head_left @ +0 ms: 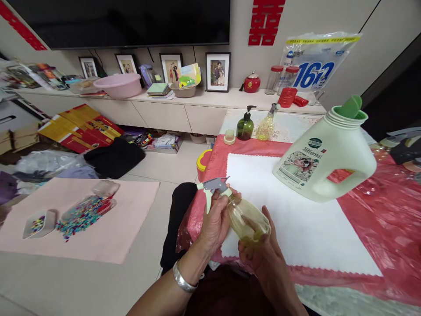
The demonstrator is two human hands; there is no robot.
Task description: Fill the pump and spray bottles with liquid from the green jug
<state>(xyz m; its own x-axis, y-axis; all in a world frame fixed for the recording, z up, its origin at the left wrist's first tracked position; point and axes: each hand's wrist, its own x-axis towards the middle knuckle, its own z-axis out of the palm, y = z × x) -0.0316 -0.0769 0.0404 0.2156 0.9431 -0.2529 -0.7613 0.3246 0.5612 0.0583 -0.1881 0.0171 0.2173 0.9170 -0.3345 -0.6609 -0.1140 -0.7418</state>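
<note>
A clear yellowish spray bottle (247,214) with a grey and white trigger head lies tilted between my two hands, over the near left part of a white sheet (305,228). My left hand (215,219) is wrapped round its neck, just under the trigger. Against the bottle's base, my right hand (259,245) curls its fingers. On the sheet's right side stands a large pale green detergent jug (329,162), its mouth uncapped and a green spout showing. A pale cap (229,137), a green pump bottle (245,126) and a second spray bottle (267,125) stand behind the sheet.
Red plastic (388,210) covers the table. On the floor to the left, a pink sheet (112,232) bears spilled coloured beads (80,219) and a small white box (39,224). A cabinet (164,112) along the wall holds a pink basin (119,86) and picture frames.
</note>
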